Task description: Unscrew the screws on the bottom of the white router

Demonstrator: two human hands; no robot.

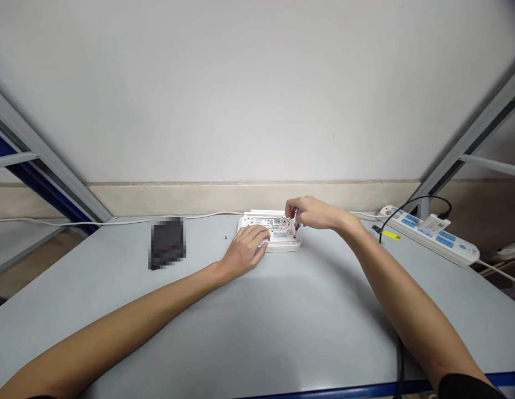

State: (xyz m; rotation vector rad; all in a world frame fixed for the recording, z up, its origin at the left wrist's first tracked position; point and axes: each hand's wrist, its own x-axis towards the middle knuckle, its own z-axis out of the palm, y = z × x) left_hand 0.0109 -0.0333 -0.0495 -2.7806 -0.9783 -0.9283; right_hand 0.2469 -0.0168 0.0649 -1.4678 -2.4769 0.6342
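Observation:
A white router-like box (278, 243) lies on the table with its labelled, vented underside up. Across its left part rests my left hand (246, 248), fingers stretched out and flat on the casing. My right hand (309, 211) is closed around the handle of a small screwdriver (297, 220), held upright. The screwdriver's tip points down at the hole near the box's front right corner; whether a screw sits there is too small to tell. A tiny dark piece, perhaps a screw (225, 238), lies on the table left of the box.
A dark pixelated object (168, 242) lies at the left. On the right stands a white power strip (432, 235) with a plugged-in adapter (434, 224) and a black cable (382, 235). A white cable (199, 215) runs along the wall. Metal frame posts flank the table (249, 332).

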